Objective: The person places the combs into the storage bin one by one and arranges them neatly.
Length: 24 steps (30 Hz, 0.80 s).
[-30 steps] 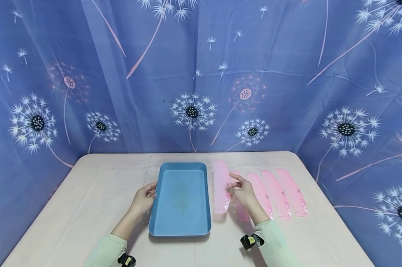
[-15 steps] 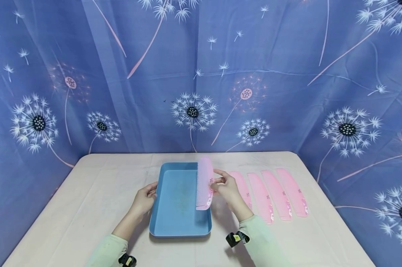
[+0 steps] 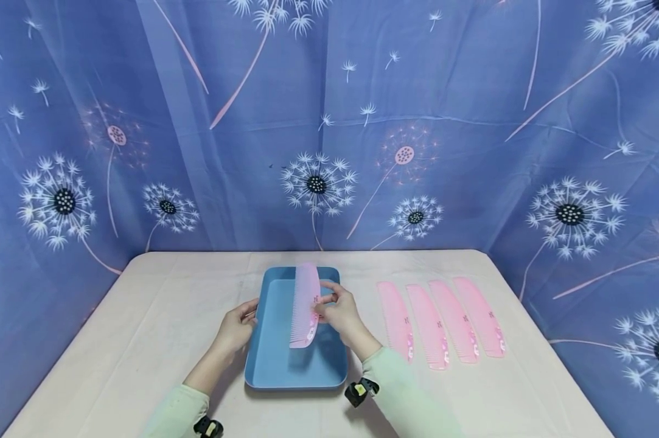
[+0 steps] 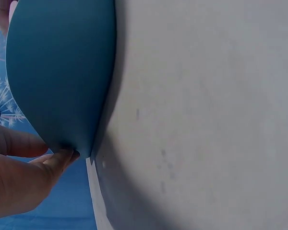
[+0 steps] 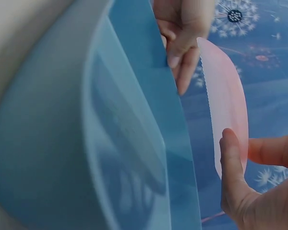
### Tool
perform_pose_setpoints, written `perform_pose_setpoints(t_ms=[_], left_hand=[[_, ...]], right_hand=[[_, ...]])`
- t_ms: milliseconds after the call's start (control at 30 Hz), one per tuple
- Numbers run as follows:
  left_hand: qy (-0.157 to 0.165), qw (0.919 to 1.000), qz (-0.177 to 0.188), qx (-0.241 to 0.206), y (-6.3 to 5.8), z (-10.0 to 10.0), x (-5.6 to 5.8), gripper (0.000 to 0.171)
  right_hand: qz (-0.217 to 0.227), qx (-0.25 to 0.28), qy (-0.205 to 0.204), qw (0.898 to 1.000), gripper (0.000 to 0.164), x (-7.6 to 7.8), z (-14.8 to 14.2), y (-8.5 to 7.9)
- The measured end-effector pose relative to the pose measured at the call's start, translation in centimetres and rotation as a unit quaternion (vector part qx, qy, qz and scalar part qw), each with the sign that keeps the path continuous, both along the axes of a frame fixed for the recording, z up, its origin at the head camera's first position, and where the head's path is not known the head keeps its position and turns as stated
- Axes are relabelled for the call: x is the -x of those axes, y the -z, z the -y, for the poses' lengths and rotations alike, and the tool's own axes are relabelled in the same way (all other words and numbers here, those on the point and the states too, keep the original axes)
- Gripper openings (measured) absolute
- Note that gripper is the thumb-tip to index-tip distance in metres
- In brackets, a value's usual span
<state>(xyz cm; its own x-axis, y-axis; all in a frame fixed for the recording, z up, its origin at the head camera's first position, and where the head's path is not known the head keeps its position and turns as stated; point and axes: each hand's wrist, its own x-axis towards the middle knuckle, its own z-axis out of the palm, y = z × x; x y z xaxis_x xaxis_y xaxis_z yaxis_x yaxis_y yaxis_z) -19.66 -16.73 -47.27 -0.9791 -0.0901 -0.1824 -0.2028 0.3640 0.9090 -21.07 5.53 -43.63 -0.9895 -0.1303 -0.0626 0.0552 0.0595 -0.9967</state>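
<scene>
A pink comb (image 3: 305,307) is held above the blue tray (image 3: 274,374), its teeth facing left. My right hand (image 3: 340,313) pinches it by its curved back, thumb on one face and fingers behind, as the right wrist view shows with the comb (image 5: 228,100) apart from the tray. At the tray's left side, my left hand (image 3: 236,328) grips the rim; in the left wrist view its fingertips (image 4: 62,158) touch the outer wall. Nothing else lies inside the tray, where the comb's shadow falls.
Several more pink combs (image 3: 430,328) lie side by side on the pale tablecloth (image 3: 154,316), right of the tray. Blue dandelion-print cloth (image 3: 241,201) hangs behind the table and along both sides.
My right hand has carried the comb leftward from beside the row of combs to over the tray's middle. The left hand has stayed at the rim, and the tray is still.
</scene>
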Motion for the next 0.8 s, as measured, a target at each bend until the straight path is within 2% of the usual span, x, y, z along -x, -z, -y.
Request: perform_pose_setpoints(t_ms=[200,600,800], left_hand=[[0.000,1.0000,0.001,0.001,0.0,0.1,-0.3,0.048],[0.009,0.9997,-0.018,-0.012,0.0,0.1,-0.2,0.048],[0.015,0.9993,-0.030,-0.018,0.0,0.1,-0.3,0.048]], right_hand=[[0.006,0.006,-0.016,1.000,0.059,-0.4,1.9,0.5],[0.017,-0.031,-0.017,0.999,0.058,-0.4,5.3,2.2],[0.049,-0.025,-0.014,0.998,0.060,-0.2,6.4,2.9]])
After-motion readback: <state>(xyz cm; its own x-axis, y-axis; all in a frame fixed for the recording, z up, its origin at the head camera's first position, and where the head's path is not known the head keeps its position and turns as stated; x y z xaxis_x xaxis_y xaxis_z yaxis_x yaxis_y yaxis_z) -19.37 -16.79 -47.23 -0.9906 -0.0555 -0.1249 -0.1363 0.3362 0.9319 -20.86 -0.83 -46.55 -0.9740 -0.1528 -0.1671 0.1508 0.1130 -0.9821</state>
